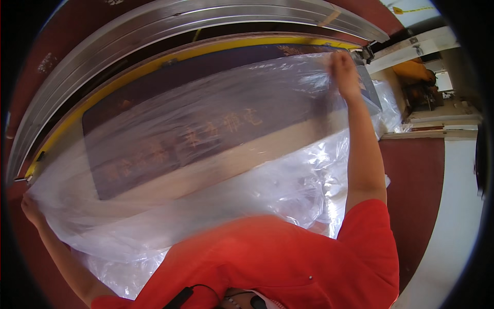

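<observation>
A big clear plastic sheet (221,206) stretches between my two arms. Beneath it lies a long, pale flat piece bearing a dark panel (170,123) with brownish lettering, seen hazily through the film. At the far right corner my right hand (343,72) is closed on the sheet's edge, its fingers slightly blurred. Out at the left end my left hand (32,208) grips the other corner of the sheet, low and close to the rim of the view. The sheet's near part hangs in shiny folds against my red shirt; the far strip of the dark panel is uncovered.
A yellow strip (103,85) runs along the piece's far edge. Behind it curves a ribbed metal rail (154,26). At right, past a pale frame (411,54), an orange item (414,71) and dark machinery are visible. Reddish floor (411,190) lies to the right.
</observation>
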`<state>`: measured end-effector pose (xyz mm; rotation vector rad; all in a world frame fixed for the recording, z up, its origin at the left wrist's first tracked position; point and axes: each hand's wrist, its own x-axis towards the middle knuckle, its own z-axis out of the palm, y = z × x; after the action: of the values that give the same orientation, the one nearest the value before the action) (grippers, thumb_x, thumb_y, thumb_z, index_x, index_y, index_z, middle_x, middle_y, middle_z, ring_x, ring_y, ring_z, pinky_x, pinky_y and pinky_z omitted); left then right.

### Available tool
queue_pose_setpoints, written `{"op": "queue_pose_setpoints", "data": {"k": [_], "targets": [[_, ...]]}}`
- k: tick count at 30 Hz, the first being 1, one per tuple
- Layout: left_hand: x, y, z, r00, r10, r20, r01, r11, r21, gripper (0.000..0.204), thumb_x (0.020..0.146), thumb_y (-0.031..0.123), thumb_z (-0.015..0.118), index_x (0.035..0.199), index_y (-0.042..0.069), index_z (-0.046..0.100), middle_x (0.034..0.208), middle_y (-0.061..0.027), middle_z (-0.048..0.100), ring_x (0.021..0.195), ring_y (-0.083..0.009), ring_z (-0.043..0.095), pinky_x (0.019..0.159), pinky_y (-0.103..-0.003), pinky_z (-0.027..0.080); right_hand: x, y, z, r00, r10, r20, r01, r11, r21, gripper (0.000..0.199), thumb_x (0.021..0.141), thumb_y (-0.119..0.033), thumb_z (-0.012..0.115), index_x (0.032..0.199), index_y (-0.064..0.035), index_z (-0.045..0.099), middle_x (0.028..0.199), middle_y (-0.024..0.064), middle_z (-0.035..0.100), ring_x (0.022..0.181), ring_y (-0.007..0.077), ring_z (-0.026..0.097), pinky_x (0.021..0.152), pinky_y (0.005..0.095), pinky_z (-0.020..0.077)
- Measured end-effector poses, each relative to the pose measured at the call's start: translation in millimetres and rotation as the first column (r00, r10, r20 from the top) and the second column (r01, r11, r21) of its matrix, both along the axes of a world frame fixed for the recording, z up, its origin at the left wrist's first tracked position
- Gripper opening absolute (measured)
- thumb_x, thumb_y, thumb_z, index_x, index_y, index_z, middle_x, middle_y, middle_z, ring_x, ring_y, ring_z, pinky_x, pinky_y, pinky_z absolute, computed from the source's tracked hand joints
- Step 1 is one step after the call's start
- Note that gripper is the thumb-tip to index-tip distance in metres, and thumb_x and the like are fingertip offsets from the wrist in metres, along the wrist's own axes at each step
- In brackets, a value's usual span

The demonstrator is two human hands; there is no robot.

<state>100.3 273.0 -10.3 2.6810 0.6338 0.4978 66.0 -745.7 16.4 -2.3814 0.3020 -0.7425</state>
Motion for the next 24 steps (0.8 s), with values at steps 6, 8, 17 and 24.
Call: {"op": "queue_pose_setpoints", "data": {"k": [6,8,17,24], "targets": [[81,-13,-71,0.968,-0.041,0.249,-0.012,0.978,0.207,0.042,0.080,0.038,0.043,0.090,-0.001,0.053,0.089,-0.0182,0.055,0.083,-0.0311,0.052,0.072,-0.036,0.039,25,-36,-26,0.984,-0.177,0.005,0.176,0.978,-0.114,0.025,0.078,-0.024,0.048,0.072,0.0000,0.051,0.056,0.0081,0.050,0.050,0.0167,0.048,0.047,0.0288,0.0372],[122,-19,-81,0.970,0.173,0.168,-0.211,0.946,0.246,0.042,0.079,0.039,0.045,0.092,0.000,0.053,0.093,-0.0176,0.054,0.086,-0.0302,0.051,0.074,-0.035,0.039,46,-36,-6,0.960,-0.276,-0.040,0.260,0.937,-0.234,0.030,0.076,-0.026,0.049,0.074,0.0034,0.052,0.065,0.0174,0.055,0.064,0.0289,0.055,0.059,0.0351,0.0417],[140,32,-83,0.979,-0.031,-0.200,0.018,0.998,-0.068,0.060,0.080,0.051,0.029,0.114,0.003,0.042,0.101,-0.0183,0.053,0.094,-0.0297,0.050,0.079,-0.034,0.039,83,-16,-24,0.875,-0.480,-0.059,0.484,0.868,0.109,0.043,0.065,-0.041,0.061,0.078,-0.0004,0.058,0.078,0.0164,0.059,0.076,0.0248,0.057,0.068,0.0335,0.0416],[140,15,-81,0.983,0.183,0.025,-0.170,0.948,-0.269,0.043,0.081,0.036,0.035,0.106,0.003,0.046,0.092,-0.0141,0.055,0.086,-0.0247,0.053,0.073,-0.032,0.042,84,-37,-46,0.847,-0.531,-0.001,0.531,0.847,0.039,0.053,0.078,-0.044,0.032,0.095,0.0012,0.054,0.097,0.0233,0.052,0.094,0.0371,0.047,0.081,0.0397,0.0346]]}}
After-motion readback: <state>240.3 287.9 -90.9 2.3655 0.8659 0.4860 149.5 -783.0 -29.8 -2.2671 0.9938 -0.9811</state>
